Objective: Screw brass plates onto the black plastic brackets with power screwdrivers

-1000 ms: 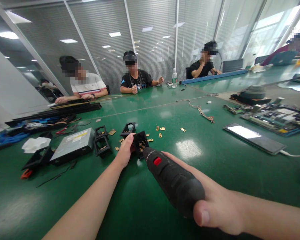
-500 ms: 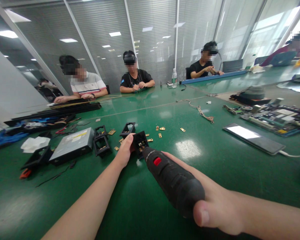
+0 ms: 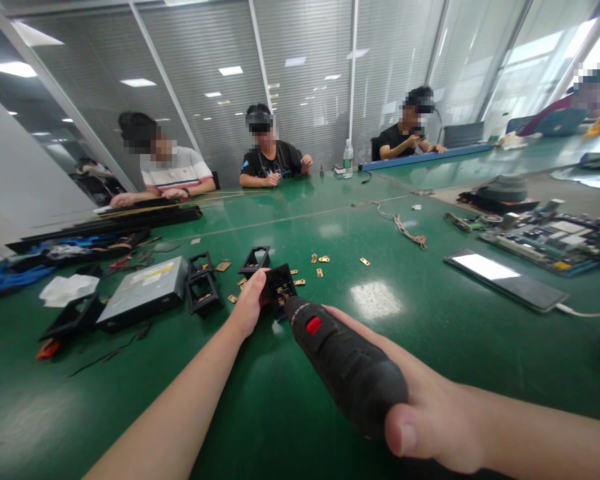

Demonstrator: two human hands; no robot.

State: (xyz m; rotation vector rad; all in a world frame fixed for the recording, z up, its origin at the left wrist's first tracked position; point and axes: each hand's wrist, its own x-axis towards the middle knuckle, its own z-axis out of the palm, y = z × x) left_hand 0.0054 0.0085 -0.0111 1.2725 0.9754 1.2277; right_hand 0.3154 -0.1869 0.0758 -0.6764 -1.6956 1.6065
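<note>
My left hand (image 3: pixel 251 301) grips the edge of a black square frame (image 3: pixel 281 279) in the middle of the table, with small brass-coloured parts inside it. In my right hand (image 3: pixel 425 420) is a black cordless screwdriver (image 3: pixel 347 357) with a red switch on top. Its front end points into the frame; whether the bit touches a part there is too small to make out. Most fingers of my right hand are hidden behind the tool. Just beyond lie several small brass plates (image 3: pixel 324 259). Similar black frames (image 3: pixel 203 293) stand to the left of my left hand.
On the left are a silver disc drive (image 3: pixel 143 288), white tissue (image 3: pixel 69 291) and blue cloth-like material (image 3: pixel 23 268). To the right lie a phone (image 3: pixel 505 279) on a cable, and circuit boards (image 3: pixel 555 230). A bottle (image 3: pixel 349 159) and several co-workers are across the green table (image 3: pixel 300 223).
Both my hands keep nearly the same place, with the screwdriver still pointed into the frame. Across the table, the middle co-worker has raised one hand away from the other.
</note>
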